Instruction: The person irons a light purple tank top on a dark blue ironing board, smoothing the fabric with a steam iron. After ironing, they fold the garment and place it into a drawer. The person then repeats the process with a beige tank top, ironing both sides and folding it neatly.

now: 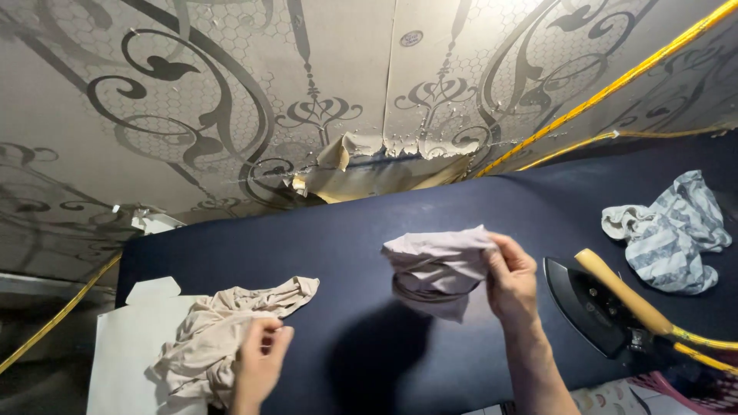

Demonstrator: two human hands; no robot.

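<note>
Right hand [511, 280] pinches a bunched pale garment [438, 265] above the dark table [346, 230] — left hand [261, 361] grips a beige cloth [223, 330]; iron [607, 307] parked aside.

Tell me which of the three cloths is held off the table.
The pale lilac cloth, pinched in the right hand; the beige one and striped one lie on the surface.

Iron [596, 307] rear, pink basket [703, 388] cut off.
</note>
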